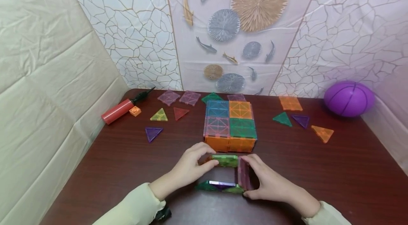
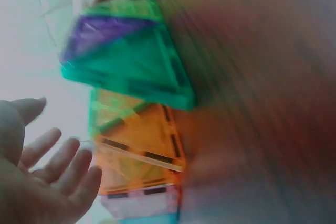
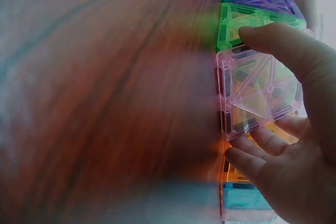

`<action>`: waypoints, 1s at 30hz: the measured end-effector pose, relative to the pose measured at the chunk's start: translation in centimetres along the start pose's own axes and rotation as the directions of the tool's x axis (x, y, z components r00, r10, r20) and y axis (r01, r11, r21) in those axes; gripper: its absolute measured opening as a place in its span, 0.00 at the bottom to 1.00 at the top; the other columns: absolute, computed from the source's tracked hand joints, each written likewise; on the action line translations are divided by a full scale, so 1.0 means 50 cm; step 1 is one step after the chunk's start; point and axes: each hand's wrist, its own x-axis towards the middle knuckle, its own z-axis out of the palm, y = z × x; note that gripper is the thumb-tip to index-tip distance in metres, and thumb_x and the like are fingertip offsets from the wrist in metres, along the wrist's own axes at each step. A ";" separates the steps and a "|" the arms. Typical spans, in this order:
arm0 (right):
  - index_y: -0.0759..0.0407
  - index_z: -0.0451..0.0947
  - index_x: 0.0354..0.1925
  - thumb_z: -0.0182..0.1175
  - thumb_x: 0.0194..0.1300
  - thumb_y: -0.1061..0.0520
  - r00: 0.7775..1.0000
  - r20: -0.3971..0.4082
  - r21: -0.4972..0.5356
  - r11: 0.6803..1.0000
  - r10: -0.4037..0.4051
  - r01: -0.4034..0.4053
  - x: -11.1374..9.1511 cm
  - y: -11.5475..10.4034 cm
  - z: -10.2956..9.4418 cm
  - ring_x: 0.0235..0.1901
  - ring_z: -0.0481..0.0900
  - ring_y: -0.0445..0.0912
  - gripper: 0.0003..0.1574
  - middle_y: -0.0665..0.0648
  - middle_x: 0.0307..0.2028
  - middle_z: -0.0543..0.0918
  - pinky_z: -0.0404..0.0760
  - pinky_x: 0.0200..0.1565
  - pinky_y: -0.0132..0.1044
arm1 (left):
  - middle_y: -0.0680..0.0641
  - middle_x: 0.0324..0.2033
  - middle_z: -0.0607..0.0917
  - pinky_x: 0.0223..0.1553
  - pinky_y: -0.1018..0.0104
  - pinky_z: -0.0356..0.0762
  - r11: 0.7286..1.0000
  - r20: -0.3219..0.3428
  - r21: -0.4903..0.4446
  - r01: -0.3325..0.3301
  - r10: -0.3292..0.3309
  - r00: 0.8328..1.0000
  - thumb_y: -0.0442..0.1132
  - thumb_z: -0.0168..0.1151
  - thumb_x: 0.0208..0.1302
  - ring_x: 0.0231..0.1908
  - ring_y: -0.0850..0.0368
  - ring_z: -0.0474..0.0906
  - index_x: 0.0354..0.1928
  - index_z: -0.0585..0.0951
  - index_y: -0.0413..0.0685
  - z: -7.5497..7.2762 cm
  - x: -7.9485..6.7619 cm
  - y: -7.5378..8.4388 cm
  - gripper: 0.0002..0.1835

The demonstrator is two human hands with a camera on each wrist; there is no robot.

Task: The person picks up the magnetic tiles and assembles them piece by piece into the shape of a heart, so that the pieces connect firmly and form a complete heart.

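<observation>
Translucent magnetic tiles stand on edge in a low frame [image 1: 223, 183], on the counter [image 1: 105, 168] between the two hands. At its 3 o'clock side, the right hand [image 1: 271, 182] pinches a pink square tile [image 1: 243, 174] between thumb and fingers. Around 9 o'clock, the left hand [image 1: 191, 163] has its fingers loosely spread; whether they touch a tile I cannot tell. A light-green wall [image 1: 225, 161] forms the 12 o'clock side; the 6 o'clock wall joins green and purple pieces.

Just beyond, at 12 o'clock, sits a tile box [image 1: 243, 144] with an orange front and a blue, orange, pink and green top. Toward 10 o'clock lie a purple triangle tile [image 1: 153, 134] and, farther out, a red hand pump [image 1: 118, 111]. Toward 2 o'clock lie an orange triangle tile [image 1: 323, 133] and, well apart from the frame, a purple ball [image 1: 349, 98]. Fish and lily pads pattern the wall hanging [image 1: 194, 62] at the back.
</observation>
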 end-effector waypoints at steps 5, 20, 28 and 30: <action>0.57 0.57 0.70 0.76 0.45 0.40 1.000 0.004 0.006 1.000 0.023 -0.023 0.002 -0.001 -0.002 0.52 0.70 0.40 0.62 0.51 0.59 0.66 0.76 0.53 0.40 | 0.47 0.45 0.86 0.47 0.65 0.78 0.997 0.188 -0.059 0.056 -0.044 0.981 0.48 0.67 0.61 0.46 0.61 0.80 0.50 0.82 0.43 -0.005 -0.030 0.020 0.20; 0.57 0.58 0.70 0.69 0.50 0.31 0.998 0.037 0.007 0.998 0.060 -0.061 0.007 -0.007 -0.011 0.57 0.71 0.45 0.59 0.54 0.63 0.68 0.75 0.54 0.45 | 0.52 0.28 0.88 0.24 0.83 0.68 0.999 0.263 -0.047 0.022 -0.009 0.965 0.36 0.63 0.64 0.17 0.78 0.63 0.37 0.87 0.44 0.024 -0.055 0.024 0.05; 0.60 0.56 0.71 0.68 0.48 0.30 0.993 0.097 0.011 0.997 0.074 -0.075 0.009 -0.011 -0.029 0.63 0.68 0.52 0.64 0.60 0.66 0.65 0.72 0.57 0.54 | 0.54 0.27 0.87 0.24 0.85 0.67 0.999 0.254 -0.042 0.007 0.004 0.967 0.36 0.64 0.63 0.20 0.80 0.64 0.34 0.86 0.45 0.029 -0.062 0.026 0.04; 0.60 0.59 0.70 0.68 0.50 0.30 0.997 0.067 -0.008 0.999 0.035 -0.034 0.010 -0.011 -0.045 0.62 0.69 0.52 0.61 0.61 0.65 0.67 0.71 0.57 0.55 | 0.55 0.27 0.87 0.24 0.85 0.67 0.999 0.253 -0.040 0.009 0.001 0.967 0.35 0.65 0.62 0.20 0.79 0.64 0.34 0.86 0.44 0.029 -0.063 0.027 0.04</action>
